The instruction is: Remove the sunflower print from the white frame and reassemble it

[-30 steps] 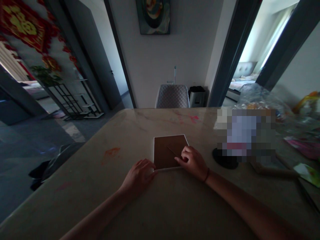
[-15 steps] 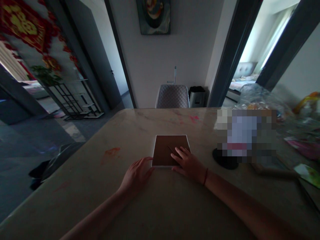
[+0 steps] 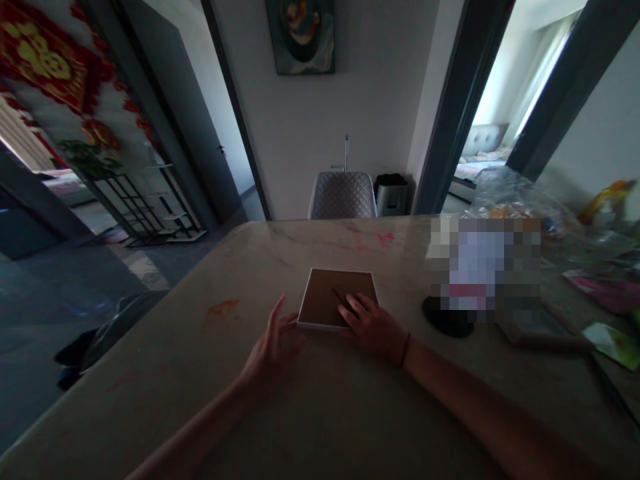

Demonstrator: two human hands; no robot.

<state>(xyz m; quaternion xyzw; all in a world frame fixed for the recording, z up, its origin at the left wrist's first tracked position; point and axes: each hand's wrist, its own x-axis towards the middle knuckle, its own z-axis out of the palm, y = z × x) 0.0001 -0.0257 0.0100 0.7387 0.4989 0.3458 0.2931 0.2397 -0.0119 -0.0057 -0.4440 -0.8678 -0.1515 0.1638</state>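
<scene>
Your right hand (image 3: 373,327) lies flat, fingers spread, on the brown white-edged square board (image 3: 334,301) mid-table; your left hand (image 3: 274,343), fingers loosely spread, touches its near-left corner. A black round coaster (image 3: 443,321) sits just right.

Bare forearms, no sleeves, thin red band (image 3: 405,349) on right wrist

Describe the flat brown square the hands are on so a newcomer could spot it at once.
Start at the long pale marble-look table running toward the quilted grey chair. Near its middle lies the flat brown square board with a thin white edge, the right hand resting on its near right corner and the left hand at its left side. Unlike the round black disc to its right, it is square and brown.
</scene>
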